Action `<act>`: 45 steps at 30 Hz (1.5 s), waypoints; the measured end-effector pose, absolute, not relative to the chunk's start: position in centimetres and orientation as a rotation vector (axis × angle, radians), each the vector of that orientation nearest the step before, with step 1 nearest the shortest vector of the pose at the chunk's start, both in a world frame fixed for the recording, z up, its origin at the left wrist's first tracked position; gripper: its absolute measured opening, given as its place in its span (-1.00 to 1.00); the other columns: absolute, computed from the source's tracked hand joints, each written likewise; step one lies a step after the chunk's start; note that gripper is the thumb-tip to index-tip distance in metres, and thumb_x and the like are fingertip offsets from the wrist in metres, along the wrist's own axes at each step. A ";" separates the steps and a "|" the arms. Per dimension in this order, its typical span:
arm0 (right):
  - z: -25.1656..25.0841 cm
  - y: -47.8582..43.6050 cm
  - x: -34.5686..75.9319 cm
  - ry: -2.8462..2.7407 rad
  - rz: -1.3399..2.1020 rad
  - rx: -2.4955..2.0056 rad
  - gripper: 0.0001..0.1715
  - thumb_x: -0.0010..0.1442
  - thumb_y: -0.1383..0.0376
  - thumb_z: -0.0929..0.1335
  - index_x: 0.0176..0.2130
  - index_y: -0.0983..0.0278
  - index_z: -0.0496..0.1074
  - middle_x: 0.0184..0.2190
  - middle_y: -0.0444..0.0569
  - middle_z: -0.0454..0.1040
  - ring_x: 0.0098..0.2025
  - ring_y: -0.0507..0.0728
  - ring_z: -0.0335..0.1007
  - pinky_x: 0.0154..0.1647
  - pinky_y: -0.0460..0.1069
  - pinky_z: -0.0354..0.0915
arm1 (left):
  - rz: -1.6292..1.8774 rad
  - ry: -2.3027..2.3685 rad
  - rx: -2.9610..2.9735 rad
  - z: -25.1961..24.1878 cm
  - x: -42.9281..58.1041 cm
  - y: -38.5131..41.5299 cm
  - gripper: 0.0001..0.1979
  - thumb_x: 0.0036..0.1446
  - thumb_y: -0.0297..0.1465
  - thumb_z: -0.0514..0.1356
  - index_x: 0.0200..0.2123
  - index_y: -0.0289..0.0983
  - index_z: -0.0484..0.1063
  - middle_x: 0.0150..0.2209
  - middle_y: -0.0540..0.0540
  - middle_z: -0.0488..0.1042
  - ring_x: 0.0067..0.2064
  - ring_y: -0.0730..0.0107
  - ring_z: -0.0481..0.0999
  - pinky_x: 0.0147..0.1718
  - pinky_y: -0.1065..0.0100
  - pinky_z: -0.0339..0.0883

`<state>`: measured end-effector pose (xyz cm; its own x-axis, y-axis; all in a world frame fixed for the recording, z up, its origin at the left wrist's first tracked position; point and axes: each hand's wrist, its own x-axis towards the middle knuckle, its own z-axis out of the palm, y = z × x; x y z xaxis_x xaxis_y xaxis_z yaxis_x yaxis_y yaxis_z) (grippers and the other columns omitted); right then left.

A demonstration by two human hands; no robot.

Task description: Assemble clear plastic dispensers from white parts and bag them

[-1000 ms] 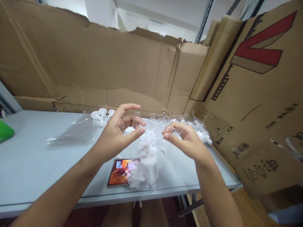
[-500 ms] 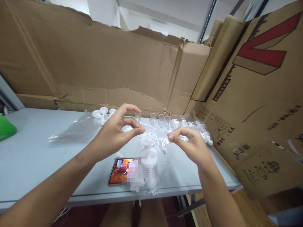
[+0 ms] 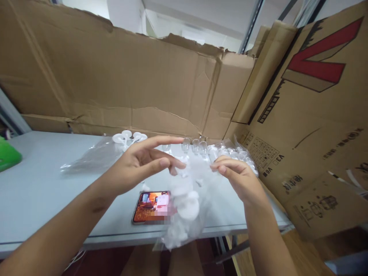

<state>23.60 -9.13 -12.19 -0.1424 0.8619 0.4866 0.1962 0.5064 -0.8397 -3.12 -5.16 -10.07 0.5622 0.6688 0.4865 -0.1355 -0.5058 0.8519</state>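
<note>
Over near edge of table, blurred clear bag of white parts hangs near phone. Right hand appears to pinch bag's upper edge; left hand open, fingers spread, contact unclear. Bag handling looks in hand; loose plastic likely calls for second grip. Farther back, clear cups stand before cardboard wall.

Left hand hung loosely spread, index finger stretched out; right hand was pinched at the fingertips; I saw both forearms angled inward.
</note>
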 end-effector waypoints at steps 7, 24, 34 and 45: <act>-10.3 -8.8 21.7 -1.823 0.891 -0.527 -0.88 0.08 0.17 0.41 -0.33 0.05 0.58 -0.16 -0.05 0.45 -0.05 0.16 0.34 0.02 0.13 0.26 | 0.808 0.234 1.714 -12.2 -0.4 -3.6 -0.66 0.17 -0.32 0.16 0.04 -0.13 0.33 0.00 -0.16 0.45 -0.01 0.21 0.44 -0.07 0.22 0.29; -9.0 -4.6 20.5 -1.965 0.916 -0.301 -0.90 -0.02 0.07 0.44 -0.45 -0.03 0.57 0.20 -0.39 0.18 0.31 0.27 -0.08 0.27 0.22 -0.12 | 0.261 0.036 1.698 -13.7 0.7 -1.5 -0.56 0.02 -0.28 0.26 0.00 -0.17 0.32 -0.12 -0.14 0.42 -0.06 0.18 0.41 -0.06 0.17 0.27; -11.4 -3.4 19.1 -1.661 1.153 -0.357 -0.80 -0.02 -0.03 0.41 -0.37 -0.06 0.53 0.14 -0.33 0.29 0.20 0.24 0.16 0.17 0.26 0.11 | 0.543 0.193 1.430 -15.4 1.1 -2.3 -0.87 0.04 -0.36 0.26 -0.40 -0.29 0.39 -0.28 -0.11 0.54 -0.16 0.30 0.50 -0.18 0.30 0.32; -16.9 -1.6 20.1 -1.200 1.534 -0.734 -0.30 -0.04 -0.22 0.30 -0.08 0.16 0.43 -0.08 0.02 0.48 -0.14 0.15 0.43 -0.05 0.08 0.29 | 1.352 0.602 0.961 -16.0 0.1 0.5 -0.83 -0.04 -0.36 0.32 -0.41 -0.30 0.41 -0.30 -0.02 0.54 -0.25 0.44 0.52 -0.22 0.43 0.33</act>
